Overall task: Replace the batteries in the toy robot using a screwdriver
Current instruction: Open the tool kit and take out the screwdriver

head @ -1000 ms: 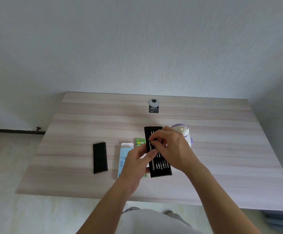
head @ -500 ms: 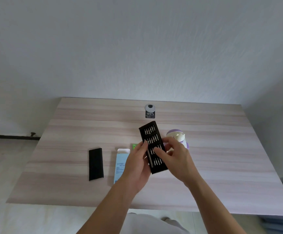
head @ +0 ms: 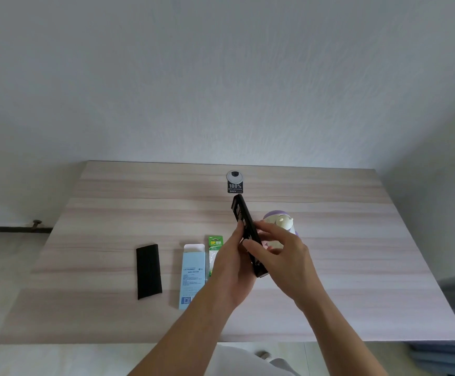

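Both hands hold a black screwdriver bit tray (head: 243,216) above the table, raised and turned nearly edge-on, with its far end pointing away from me. My left hand (head: 230,270) grips its left side and my right hand (head: 284,260) curls round its right side and lower end. A purple and white toy robot (head: 280,221) stands on the table just behind my right hand, partly hidden by it. A green battery pack (head: 215,243) lies left of my left hand. No loose screwdriver is visible.
A light blue open box (head: 192,274) lies next to the battery pack, and a black sleeve (head: 148,271) lies further left. At the back of the wooden table (head: 356,240) sits a round cable grommet with a black sticker (head: 235,182). A wall stands behind.
The bit tray came off the table and has tilted from face-up to nearly edge-on. Both hands rose with it, and the view has shifted slightly.
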`<state>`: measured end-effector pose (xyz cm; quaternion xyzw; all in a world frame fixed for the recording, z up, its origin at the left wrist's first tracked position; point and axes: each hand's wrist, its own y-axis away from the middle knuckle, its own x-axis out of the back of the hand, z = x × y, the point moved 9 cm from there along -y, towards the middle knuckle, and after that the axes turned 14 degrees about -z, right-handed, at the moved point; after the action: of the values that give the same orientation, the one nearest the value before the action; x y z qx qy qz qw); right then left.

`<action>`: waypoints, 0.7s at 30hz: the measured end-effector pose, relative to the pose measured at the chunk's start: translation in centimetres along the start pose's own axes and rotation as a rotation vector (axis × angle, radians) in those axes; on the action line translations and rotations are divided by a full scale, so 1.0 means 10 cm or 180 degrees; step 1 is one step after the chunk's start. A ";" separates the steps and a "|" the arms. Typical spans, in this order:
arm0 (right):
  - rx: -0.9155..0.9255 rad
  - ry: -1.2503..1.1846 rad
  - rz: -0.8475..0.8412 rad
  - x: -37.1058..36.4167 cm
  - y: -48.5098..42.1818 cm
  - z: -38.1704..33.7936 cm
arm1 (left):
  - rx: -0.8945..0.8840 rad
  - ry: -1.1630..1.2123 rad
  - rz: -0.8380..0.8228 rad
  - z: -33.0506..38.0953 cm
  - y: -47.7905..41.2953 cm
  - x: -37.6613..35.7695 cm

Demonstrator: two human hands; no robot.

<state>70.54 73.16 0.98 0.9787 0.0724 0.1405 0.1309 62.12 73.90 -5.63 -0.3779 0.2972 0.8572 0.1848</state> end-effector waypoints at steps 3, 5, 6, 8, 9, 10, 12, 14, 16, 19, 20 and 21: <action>-0.0071 -0.0067 0.0124 0.04 0.02 0.04 | 0.0018 -0.0023 0.0023 0.00 -0.01 0.01; -0.0110 -0.0037 0.0254 0.08 0.03 0.06 | 0.0014 0.0043 0.0057 0.01 0.00 0.02; -0.0113 0.0010 0.0307 0.10 0.04 0.05 | 0.0014 0.0082 0.0054 0.01 -0.01 0.02; -0.0082 0.0129 0.0317 0.11 0.05 0.04 | 0.0049 0.0088 -0.0037 0.00 -0.03 -0.01; -0.0057 0.0146 0.0289 0.10 0.05 0.02 | 0.0080 0.0084 -0.0118 0.00 -0.03 -0.06; -0.0034 0.0130 0.0239 0.08 0.06 0.00 | 0.0104 0.0081 -0.0214 -0.02 -0.05 -0.11; -0.0001 0.0097 0.0113 0.04 0.05 -0.02 | 0.0135 0.0135 -0.0290 -0.04 -0.07 -0.17; -0.0018 0.0044 0.0093 0.05 0.03 0.00 | 0.0116 0.0237 -0.0314 -0.05 -0.08 -0.21; -0.0026 -0.0029 0.0135 0.08 0.02 0.02 | 0.0037 0.0343 -0.0192 -0.05 -0.11 -0.13; -0.0015 0.0117 0.0325 0.13 0.04 0.03 | -0.0001 0.0505 -0.0055 -0.06 -0.13 -0.09; 0.0005 0.0170 0.0357 0.13 0.04 0.03 | -0.0008 0.0539 -0.0017 -0.08 -0.14 -0.07; 0.0030 0.0202 0.0387 0.14 0.05 0.02 | -0.0011 0.0539 0.0008 -0.09 -0.15 -0.07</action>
<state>71.96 72.86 1.28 0.9770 0.0176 0.1789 0.1151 63.85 74.39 -6.08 -0.4490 0.3109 0.8228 0.1573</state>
